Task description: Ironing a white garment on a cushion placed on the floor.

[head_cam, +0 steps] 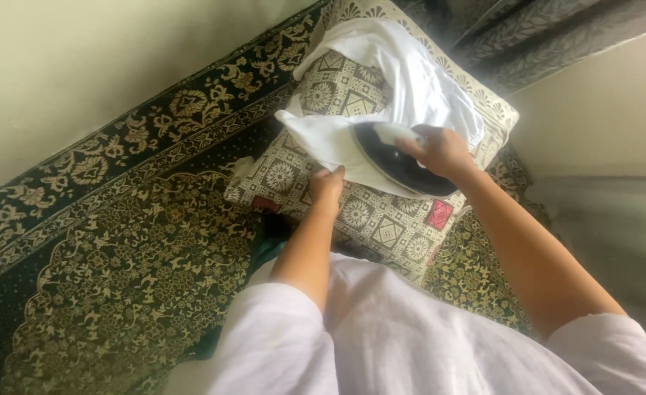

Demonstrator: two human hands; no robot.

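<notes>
A white cloth [403,80] lies spread over a patterned cushion [381,219] on the carpet. My right hand [443,150] grips the pale handle of a black iron [396,164] that rests on the cloth's near part. My left hand [327,183] pinches the cloth's near edge just left of the iron, pressing it against the cushion. Both of my arms reach forward from white sleeves at the bottom of the view.
A dark floral carpet [118,256] covers the floor. A pale wall [81,58] runs along the upper left. Dark patterned curtains [542,36] hang at the upper right beside another pale wall [601,124].
</notes>
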